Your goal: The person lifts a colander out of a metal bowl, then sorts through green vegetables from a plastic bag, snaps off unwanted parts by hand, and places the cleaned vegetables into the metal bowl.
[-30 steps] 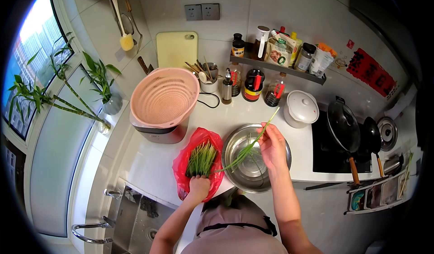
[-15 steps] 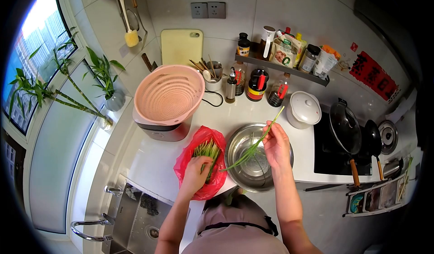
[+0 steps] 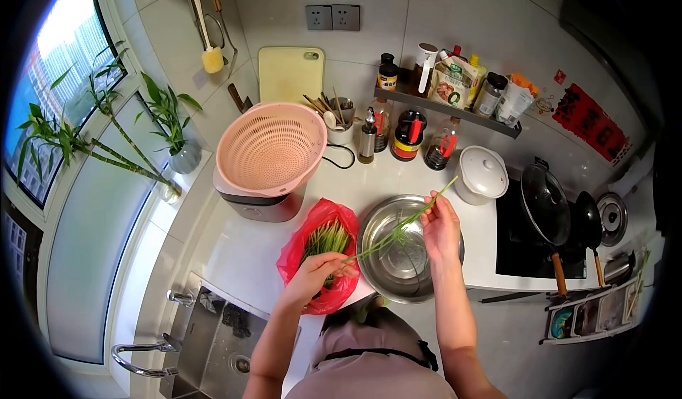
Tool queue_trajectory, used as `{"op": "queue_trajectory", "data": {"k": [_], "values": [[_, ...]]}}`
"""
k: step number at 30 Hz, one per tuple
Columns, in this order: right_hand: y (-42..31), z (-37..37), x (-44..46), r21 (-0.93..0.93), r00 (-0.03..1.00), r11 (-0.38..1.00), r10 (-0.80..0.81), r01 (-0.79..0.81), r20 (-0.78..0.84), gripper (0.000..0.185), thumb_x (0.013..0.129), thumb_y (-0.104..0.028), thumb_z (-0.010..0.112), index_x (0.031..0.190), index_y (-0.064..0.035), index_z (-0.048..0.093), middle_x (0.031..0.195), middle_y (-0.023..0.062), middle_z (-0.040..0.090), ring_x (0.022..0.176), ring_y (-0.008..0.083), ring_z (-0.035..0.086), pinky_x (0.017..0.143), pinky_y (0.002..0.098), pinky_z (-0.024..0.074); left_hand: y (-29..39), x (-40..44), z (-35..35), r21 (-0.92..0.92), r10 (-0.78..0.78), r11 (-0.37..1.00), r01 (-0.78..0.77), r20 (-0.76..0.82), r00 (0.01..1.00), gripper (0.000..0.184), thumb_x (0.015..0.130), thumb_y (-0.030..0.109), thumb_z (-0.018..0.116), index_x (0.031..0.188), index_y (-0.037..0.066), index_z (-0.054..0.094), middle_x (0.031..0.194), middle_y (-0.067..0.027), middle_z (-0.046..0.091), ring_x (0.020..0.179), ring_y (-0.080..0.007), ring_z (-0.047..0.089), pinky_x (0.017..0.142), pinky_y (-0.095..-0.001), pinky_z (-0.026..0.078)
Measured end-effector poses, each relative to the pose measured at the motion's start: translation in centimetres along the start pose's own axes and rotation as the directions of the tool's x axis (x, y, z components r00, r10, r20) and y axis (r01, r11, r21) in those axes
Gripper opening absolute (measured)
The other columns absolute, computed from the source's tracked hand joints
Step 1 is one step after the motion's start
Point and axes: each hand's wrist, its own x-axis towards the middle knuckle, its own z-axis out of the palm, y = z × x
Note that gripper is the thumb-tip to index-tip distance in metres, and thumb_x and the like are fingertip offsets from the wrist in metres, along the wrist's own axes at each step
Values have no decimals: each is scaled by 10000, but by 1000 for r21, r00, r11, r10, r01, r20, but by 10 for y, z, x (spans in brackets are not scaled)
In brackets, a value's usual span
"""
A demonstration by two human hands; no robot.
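Several thin green stalks [image 3: 398,233] stretch diagonally over the steel bowl [image 3: 374,271]. Near their upper, pale end, my right hand [image 3: 441,225] pinches them above the bowl's right side. My left hand [image 3: 321,272] is closed with its fingertips at the lower left end of the same stalks, over the front of the red plastic bag [image 3: 293,246]. Inside the bag lies a bunch of green stalks [image 3: 328,240], partly hidden by my left hand. A few loose strands lie in the bowl.
A pink colander [image 3: 271,149] rests on an appliance [image 3: 263,208] at the back left. The sink [image 3: 220,338] is at the lower left. A white lidded pot [image 3: 483,175] stands behind the bowl's right side. A lidded pan [image 3: 545,203] sits on the black stove [image 3: 513,246].
My left hand has left the bunch in the bag and moved right to the stalks' lower end. My right hand still holds the upper end. The view has shifted slightly.
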Motion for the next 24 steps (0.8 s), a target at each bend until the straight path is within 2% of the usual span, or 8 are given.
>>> {"op": "queue_trajectory", "data": {"k": [4,6,10,12,16,18,22,24], "values": [[0,-2,1,-36,1000,999,5,-4,30,218,945,-170,581,1098,-17,607,923,64,646,766,100,571,660,216,484,3,3,2,-5,-9,1000,9,13,1000,232,974,68,426,1087,-71,574,992,-177,688,961,-220,658,881,-320,487],[1,-1,1,-29,1000,1000,-1,2,29,218,945,-170,582,1095,-13,607,924,66,646,767,99,571,665,216,489,6,4,5,118,8,993,-11,27,1000,203,956,35,443,1068,-65,579,939,-148,689,930,-201,660,854,-302,493],[-1,0,0,-32,999,999,-10,11,33,219,945,-171,582,1092,-9,607,923,67,646,767,98,571,669,214,494,4,6,4,124,37,991,-39,18,999,186,943,8,449,1047,-49,592,870,-108,674,872,-171,652,822,-284,497],[0,2,-2,-9,1000,1000,-14,14,22,211,942,-155,589,1073,9,611,909,89,662,707,82,578,663,198,513,-6,10,0,88,99,991,-100,16,995,196,936,2,441,1035,-35,606,829,-83,656,810,-155,636,807,-283,498],[-1,4,-3,6,1000,1000,-11,11,20,211,941,-155,591,1072,10,610,908,89,661,707,83,577,666,197,513,-8,11,5,56,80,995,-76,-61,995,212,929,4,447,1052,-23,618,830,-71,650,797,-145,624,804,-281,496],[-2,6,-4,6,1000,1000,-10,10,14,212,942,-158,592,1071,9,610,906,88,660,709,83,577,669,194,512,-4,9,8,-51,42,998,-47,-94,995,236,930,14,449,1086,-19,623,837,-59,647,814,-143,620,808,-283,498],[-2,5,-3,17,1000,1000,-14,14,0,215,941,-160,593,1074,9,609,905,88,660,713,84,579,671,195,512,-5,6,8,-45,31,998,-35,-81,996,236,936,27,476,1118,-9,622,854,-43,645,831,-129,611,805,-268,492],[-2,2,-2,-7,1000,1000,-14,14,19,224,944,-170,585,1099,-9,606,926,66,647,777,96,576,673,207,497,1,2,13,82,11,997,-2,-109,994,213,921,21,525,1102,-12,632,875,-33,643,831,-113,597,784,-252,478]]}}
